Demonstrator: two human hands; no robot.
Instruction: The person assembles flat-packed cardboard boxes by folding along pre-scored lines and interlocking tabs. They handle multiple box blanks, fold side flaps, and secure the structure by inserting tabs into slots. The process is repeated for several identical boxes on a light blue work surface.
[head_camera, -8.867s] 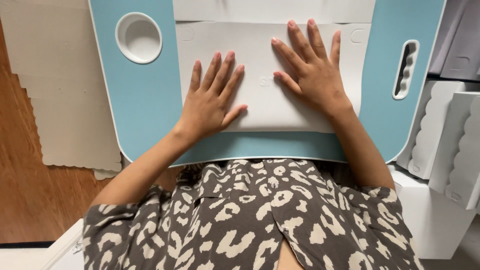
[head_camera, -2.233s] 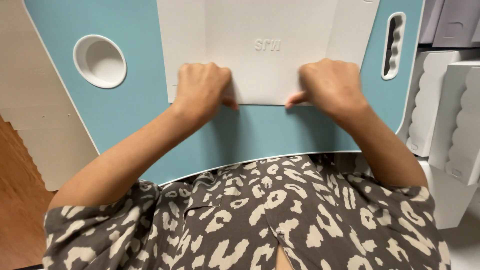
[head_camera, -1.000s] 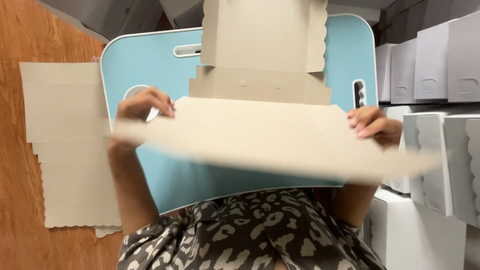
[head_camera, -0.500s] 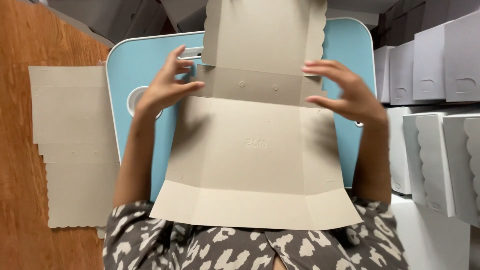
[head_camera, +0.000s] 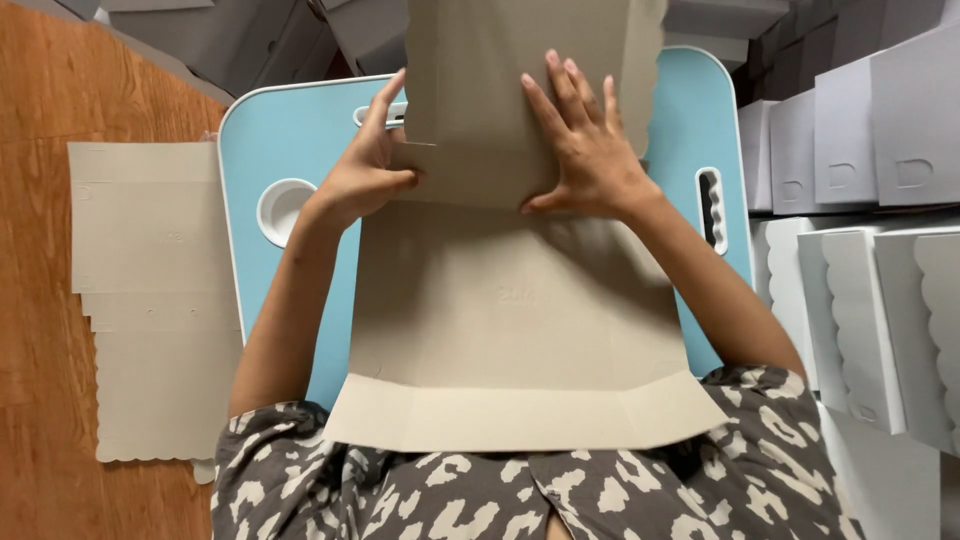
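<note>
A flat beige cardboard box blank (head_camera: 520, 320) with creased flaps lies across a light blue lap desk (head_camera: 290, 150), its near flap overhanging my lap. My left hand (head_camera: 365, 170) pinches the blank's left edge near a small side flap, thumb over the front. My right hand (head_camera: 585, 145) presses flat with fingers spread on the far panel, just beyond a crease. The far panel reaches past the top of the view.
A stack of flat beige blanks (head_camera: 150, 290) with scalloped ends lies on the wooden floor at left. Assembled grey-white boxes (head_camera: 870, 300) with scalloped edges stand at right. More grey boxes (head_camera: 240, 40) sit beyond the desk. The desk has a round white cup recess (head_camera: 282, 205).
The blank, held up by its edges a second ago, now lies flat on the desk. Both hands have moved up onto the far panel by the crease.
</note>
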